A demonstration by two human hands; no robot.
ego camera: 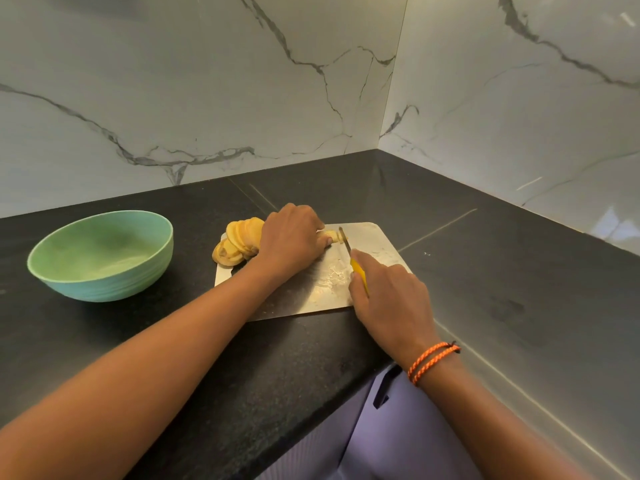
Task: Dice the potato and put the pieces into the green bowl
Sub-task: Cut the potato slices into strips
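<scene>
- Green bowl (100,256) sits on the dark counter (173,341), well left of the board (377,247).
- Potato slices (239,242) fan out at the board's far left corner.
- Left hand (291,237) curls over a potato piece (330,235), hiding most of it.
- Right hand (388,296) grips a yellow-handled knife (353,261), blade at the piece.
- Orange bracelet (433,362) rings the right wrist.

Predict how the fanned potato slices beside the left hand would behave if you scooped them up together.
The potato slices lean overlapped, so they would probably slide apart. Their cut faces look moist, likely slippery. They appear thin, so probably light, perhaps snapping if bent.
</scene>
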